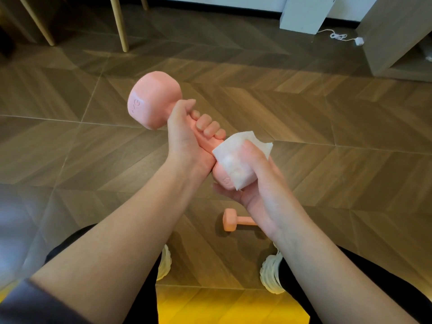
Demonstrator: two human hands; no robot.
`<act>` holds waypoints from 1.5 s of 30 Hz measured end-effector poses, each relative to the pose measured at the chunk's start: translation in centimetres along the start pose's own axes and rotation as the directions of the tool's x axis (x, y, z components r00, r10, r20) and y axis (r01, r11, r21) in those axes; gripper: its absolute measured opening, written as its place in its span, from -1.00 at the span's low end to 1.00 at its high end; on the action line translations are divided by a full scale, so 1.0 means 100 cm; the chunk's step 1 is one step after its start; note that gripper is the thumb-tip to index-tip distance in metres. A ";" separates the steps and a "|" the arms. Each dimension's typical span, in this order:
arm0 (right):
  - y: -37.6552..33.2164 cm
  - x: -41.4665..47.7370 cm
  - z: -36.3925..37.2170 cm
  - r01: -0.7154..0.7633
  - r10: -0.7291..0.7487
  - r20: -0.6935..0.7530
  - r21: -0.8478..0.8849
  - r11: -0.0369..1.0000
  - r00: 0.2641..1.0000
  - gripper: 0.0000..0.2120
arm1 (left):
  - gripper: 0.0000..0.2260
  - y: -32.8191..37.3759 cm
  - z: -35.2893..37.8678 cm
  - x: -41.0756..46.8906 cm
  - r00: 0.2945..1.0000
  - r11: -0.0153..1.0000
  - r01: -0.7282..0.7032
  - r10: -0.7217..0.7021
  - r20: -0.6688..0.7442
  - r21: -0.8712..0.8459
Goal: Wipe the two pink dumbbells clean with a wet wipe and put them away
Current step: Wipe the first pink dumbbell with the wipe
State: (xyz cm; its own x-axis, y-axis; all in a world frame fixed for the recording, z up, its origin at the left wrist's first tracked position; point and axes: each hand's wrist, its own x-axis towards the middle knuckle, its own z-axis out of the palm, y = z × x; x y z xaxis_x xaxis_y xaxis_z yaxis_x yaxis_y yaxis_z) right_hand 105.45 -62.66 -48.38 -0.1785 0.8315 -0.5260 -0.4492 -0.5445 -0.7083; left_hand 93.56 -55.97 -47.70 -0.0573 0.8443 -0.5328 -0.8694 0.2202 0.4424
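Observation:
My left hand (187,134) grips the handle of a pink dumbbell (152,101), held up tilted with one head toward the upper left. The dumbbell's near head is wrapped in a white wet wipe (238,157), and my right hand (259,181) is closed around that wipe and head. A second pink dumbbell (230,222) lies on the floor below my hands, between my feet; my right wrist hides its right end.
Wooden chevron floor (327,113) all around. Pale wooden furniture legs (120,24) stand at the top left. A grey-white box (304,15) and a white cable with plug (343,37) are at the top right, beside a wooden cabinet (395,38). My white shoes (272,274) are below.

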 end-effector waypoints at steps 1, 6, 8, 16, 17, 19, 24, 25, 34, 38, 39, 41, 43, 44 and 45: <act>-0.001 0.000 -0.001 -0.005 0.005 0.009 0.009 1.000 1.000 -0.43 | -0.71 -0.001 0.001 -0.001 1.000 1.000 -0.003 0.003 0.007 0.015; -0.004 -0.002 -0.006 0.036 -0.027 0.073 -0.121 0.992 0.997 -0.39 | -0.70 0.003 0.001 -0.001 1.000 1.000 0.000 0.000 0.006 -0.012; -0.001 -0.001 -0.001 0.044 -0.042 0.015 -0.166 0.985 0.999 -0.37 | -0.69 0.003 0.000 -0.002 1.000 1.000 0.006 -0.006 0.013 -0.006; -0.003 -0.001 -0.004 0.039 -0.036 0.139 -0.015 0.999 0.990 -0.42 | -0.69 0.004 0.003 -0.002 0.999 0.999 -0.016 0.015 0.040 0.031; -0.002 -0.001 -0.008 0.049 -0.041 0.157 -0.044 0.998 0.987 -0.41 | -0.69 0.004 0.002 -0.001 0.999 1.000 -0.010 0.009 0.034 0.011; 0.001 0.000 -0.009 0.069 -0.053 0.127 -0.125 0.990 0.991 -0.38 | -0.70 0.003 -0.001 -0.002 1.000 1.000 0.001 0.000 0.026 -0.013; 0.006 0.004 0.000 0.052 -0.053 -0.002 -0.127 0.991 0.999 -0.37 | -0.69 0.000 0.001 -0.002 0.999 0.999 -0.008 0.006 0.034 0.037; 0.004 0.004 -0.001 0.044 -0.044 0.005 -0.106 0.993 0.999 -0.38 | -0.69 0.000 0.002 -0.002 0.999 0.999 -0.010 0.008 0.036 0.039; 0.003 0.001 -0.004 0.120 -0.112 0.048 -0.219 0.968 0.993 -0.38 | -0.69 0.000 -0.001 -0.003 0.999 1.000 0.012 -0.012 0.036 -0.023; 0.002 0.002 -0.001 0.069 -0.071 -0.011 -0.155 0.985 0.997 -0.37 | -0.69 -0.001 0.001 -0.001 0.999 1.000 0.002 -0.003 0.035 0.015; 0.001 0.002 -0.001 0.063 -0.063 0.003 -0.129 0.990 0.998 -0.39 | -0.70 -0.001 0.001 -0.001 0.999 1.000 -0.002 0.001 0.039 0.015; -0.001 0.001 -0.004 0.040 -0.038 0.037 -0.041 0.998 0.999 -0.38 | -0.70 0.000 0.000 0.000 0.998 1.000 -0.006 0.006 0.057 0.009; -0.004 0.001 -0.007 -0.021 0.016 0.089 0.053 0.998 0.996 -0.37 | -0.69 0.001 -0.001 -0.001 0.996 1.000 -0.012 0.013 0.090 -0.007; -0.005 0.001 -0.010 -0.070 0.059 0.131 0.084 0.994 0.990 -0.40 | -0.68 0.001 -0.002 -0.001 0.994 1.000 -0.020 0.021 0.107 -0.011; -0.006 0.001 -0.011 -0.121 0.101 0.173 0.105 0.987 0.980 -0.42 | -0.68 0.002 -0.003 -0.002 0.992 0.999 -0.032 0.033 0.120 -0.010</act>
State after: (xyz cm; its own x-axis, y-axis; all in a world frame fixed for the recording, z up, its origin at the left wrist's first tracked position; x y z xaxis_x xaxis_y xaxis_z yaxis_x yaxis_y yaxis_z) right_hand 106.71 -62.36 -48.51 -0.3719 0.7785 -0.5056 -0.5135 -0.6263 -0.5866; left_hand 93.29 -56.26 -47.72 -0.0263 0.9035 -0.4278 -0.8721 0.1884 0.4516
